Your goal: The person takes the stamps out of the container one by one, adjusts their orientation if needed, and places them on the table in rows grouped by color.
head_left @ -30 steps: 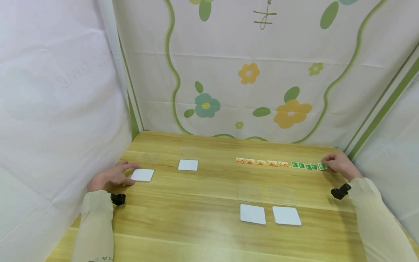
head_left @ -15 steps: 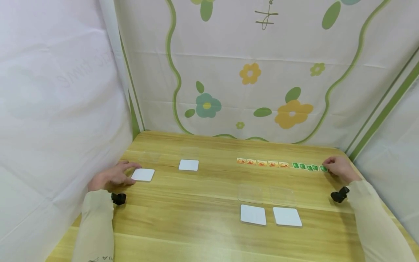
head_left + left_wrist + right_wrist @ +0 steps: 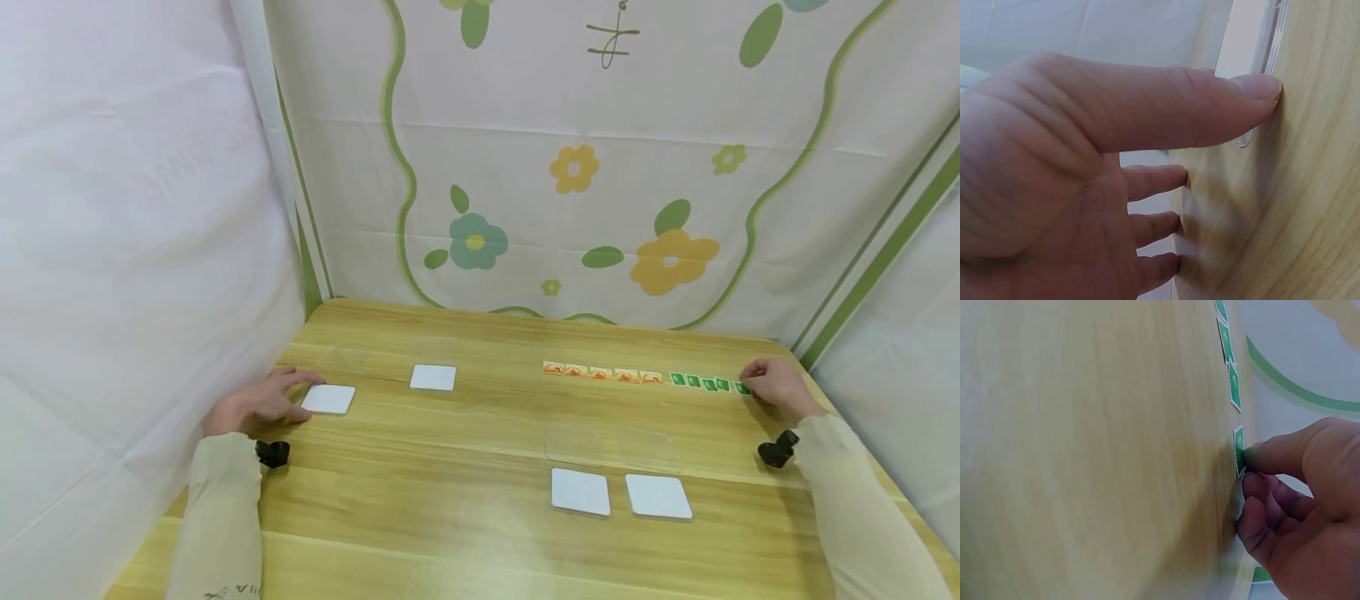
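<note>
In the head view my left hand [image 3: 258, 402] rests at the left side of a small stack of white cards [image 3: 329, 399]. Its thumb touches the stack's near corner, seen close in the left wrist view [image 3: 1250, 50], and the index finger lies by the far corner. The other fingertips meet the table. At the far right, my right hand [image 3: 780, 387] pinches the right edge of a small green card [image 3: 1239, 450] between thumb and finger. That card lies at the end of a row of several green cards [image 3: 693, 382], with a small gap before it.
Left of the green cards runs a row of several orange-yellow cards [image 3: 600, 374]. Another white stack [image 3: 432, 377] lies at back left; two more, one [image 3: 580, 492] and its neighbour [image 3: 658, 497], lie nearer. Clear lids [image 3: 572, 444] sit behind them. Cloth walls surround the wooden table.
My right hand has lowered the last green card slightly and turned it flatter in line with the row. The left hand has stayed in place beside the white stack.
</note>
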`<act>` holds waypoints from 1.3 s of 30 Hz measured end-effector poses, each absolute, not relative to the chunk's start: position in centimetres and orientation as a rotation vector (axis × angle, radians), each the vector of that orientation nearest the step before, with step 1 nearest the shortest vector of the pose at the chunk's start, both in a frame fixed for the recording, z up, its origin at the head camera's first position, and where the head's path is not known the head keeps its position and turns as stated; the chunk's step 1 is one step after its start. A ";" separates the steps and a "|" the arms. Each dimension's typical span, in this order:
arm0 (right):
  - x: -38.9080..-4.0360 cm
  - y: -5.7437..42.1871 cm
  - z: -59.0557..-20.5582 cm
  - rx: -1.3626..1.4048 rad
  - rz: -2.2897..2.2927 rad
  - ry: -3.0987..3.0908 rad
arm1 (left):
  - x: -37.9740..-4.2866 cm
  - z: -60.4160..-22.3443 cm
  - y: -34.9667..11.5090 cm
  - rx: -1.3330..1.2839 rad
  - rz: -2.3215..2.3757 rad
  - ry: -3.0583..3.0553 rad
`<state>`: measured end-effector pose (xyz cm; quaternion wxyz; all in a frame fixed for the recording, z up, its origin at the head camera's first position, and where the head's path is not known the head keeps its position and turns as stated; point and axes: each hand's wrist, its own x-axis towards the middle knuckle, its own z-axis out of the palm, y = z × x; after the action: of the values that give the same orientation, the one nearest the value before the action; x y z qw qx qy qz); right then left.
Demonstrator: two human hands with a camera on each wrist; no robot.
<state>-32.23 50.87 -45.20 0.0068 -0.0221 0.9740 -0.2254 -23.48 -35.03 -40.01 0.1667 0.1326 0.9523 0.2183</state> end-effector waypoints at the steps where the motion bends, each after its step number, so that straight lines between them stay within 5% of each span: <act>1: -32.2 50.8 -45.2 -0.066 -0.701 3.047 | -23.5 -40.0 -35.0 0.381 0.627 2.709; 26: -30.8 50.4 -44.6 -0.030 -0.798 2.964 | -23.7 -40.0 -35.4 0.470 0.710 2.719; 39: -30.4 49.1 -42.3 -0.074 -0.836 2.960 | -24.2 -38.2 -33.9 0.248 0.774 2.719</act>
<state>-30.42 49.11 -42.31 0.0323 -0.0241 0.9616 -0.2715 -24.21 -33.90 -38.24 0.1512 0.0863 0.9471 0.2697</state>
